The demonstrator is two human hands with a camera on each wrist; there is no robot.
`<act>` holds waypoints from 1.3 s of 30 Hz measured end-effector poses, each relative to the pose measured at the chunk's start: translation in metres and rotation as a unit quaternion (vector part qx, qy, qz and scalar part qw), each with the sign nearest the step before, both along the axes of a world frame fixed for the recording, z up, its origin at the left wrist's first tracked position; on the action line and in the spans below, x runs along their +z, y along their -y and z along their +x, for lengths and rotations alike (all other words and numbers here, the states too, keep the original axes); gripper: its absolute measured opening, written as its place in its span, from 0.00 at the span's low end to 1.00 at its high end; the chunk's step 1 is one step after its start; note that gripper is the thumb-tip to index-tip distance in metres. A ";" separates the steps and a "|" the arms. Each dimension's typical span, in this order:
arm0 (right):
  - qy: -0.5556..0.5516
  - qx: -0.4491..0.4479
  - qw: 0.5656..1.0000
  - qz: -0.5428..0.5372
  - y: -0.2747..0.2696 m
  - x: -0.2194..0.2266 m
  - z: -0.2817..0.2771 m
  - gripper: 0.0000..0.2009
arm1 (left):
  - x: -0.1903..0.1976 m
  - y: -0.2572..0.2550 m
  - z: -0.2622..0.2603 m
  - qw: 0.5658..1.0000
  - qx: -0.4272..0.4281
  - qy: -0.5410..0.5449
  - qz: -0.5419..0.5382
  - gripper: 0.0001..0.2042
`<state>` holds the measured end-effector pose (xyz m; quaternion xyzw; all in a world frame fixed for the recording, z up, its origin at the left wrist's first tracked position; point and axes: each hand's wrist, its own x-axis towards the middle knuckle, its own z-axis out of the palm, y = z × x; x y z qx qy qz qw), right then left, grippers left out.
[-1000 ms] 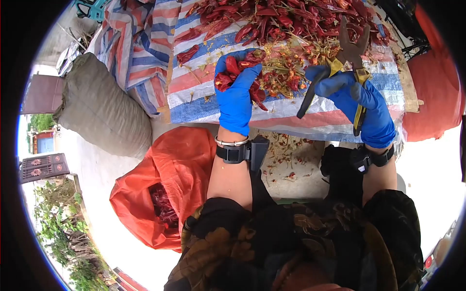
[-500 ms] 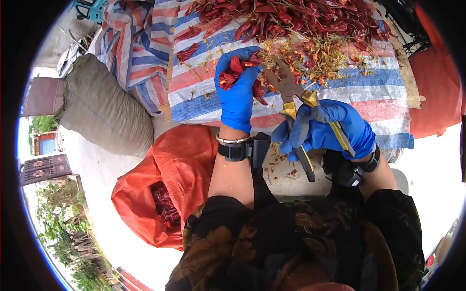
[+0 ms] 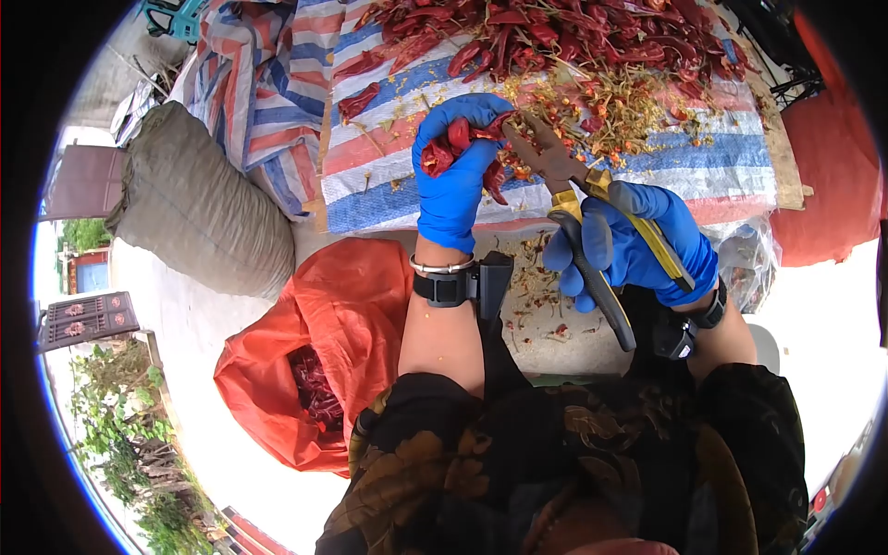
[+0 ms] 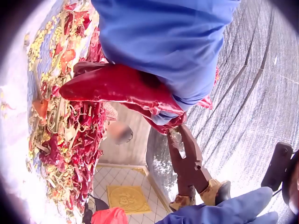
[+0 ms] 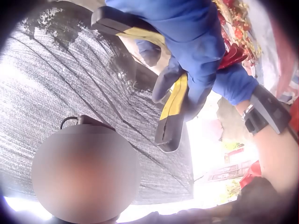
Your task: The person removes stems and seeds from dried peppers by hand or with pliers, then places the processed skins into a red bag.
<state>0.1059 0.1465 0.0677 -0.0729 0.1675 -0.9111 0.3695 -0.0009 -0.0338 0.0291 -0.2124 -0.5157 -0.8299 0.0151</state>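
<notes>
Several dried red peppers (image 3: pixel 447 148) are gripped in the blue-gloved left hand (image 3: pixel 451 185), its fingers curled round them. One pepper (image 4: pixel 121 88) sticks out below the glove in the left wrist view. The right hand (image 3: pixel 647 242), also gloved in blue, holds pliers (image 3: pixel 560 165) with yellow and black handles, its fingers wrapped round both handles. In the left wrist view the plier jaws meet the stem end of a pepper beside the left fingertips. The right wrist view shows the right hand (image 5: pixel 191 42) round a yellow and black handle (image 5: pixel 175 102).
A pile of red peppers (image 3: pixel 555 37) lies on a striped sheet (image 3: pixel 370 199), with loose stems and yellow seeds (image 3: pixel 629 116) nearer the person. An orange-red sack (image 3: pixel 314 305) holding peppers stands at lower left, below a full grey-green sack (image 3: pixel 199 208). Another red sack (image 3: pixel 823 185) is at right.
The right hand has swung the pliers left from over the sheet to the left hand's peppers, and the plier tips now touch them. The left hand has stayed nearly in place.
</notes>
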 end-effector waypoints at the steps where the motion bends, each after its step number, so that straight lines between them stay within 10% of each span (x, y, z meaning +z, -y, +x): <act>1: 0.029 -0.016 0.999 0.031 0.001 0.002 0.002 0.26 | -0.001 0.001 -0.001 1.000 -0.006 -0.009 0.001 0.14; 8: 0.104 -0.079 0.972 0.196 0.010 0.018 0.008 0.25 | -0.003 0.007 -0.005 0.990 0.009 -0.116 -0.073 0.16; 15: 0.061 -0.067 0.988 0.121 0.017 -0.001 0.008 0.23 | -0.004 0.011 -0.007 0.983 0.031 -0.156 -0.095 0.16; 30: 0.136 -0.042 0.983 0.115 0.026 0.011 0.019 0.23 | -0.008 0.012 -0.007 0.999 0.041 0.000 -0.006 0.11; 32: 0.069 -0.071 0.988 0.119 0.025 0.018 0.029 0.24 | -0.012 0.029 -0.020 0.970 0.156 0.171 0.081 0.11; 39: -0.013 -0.201 0.936 0.288 0.005 0.026 0.015 0.22 | -0.015 0.030 -0.019 0.963 0.127 0.189 0.147 0.13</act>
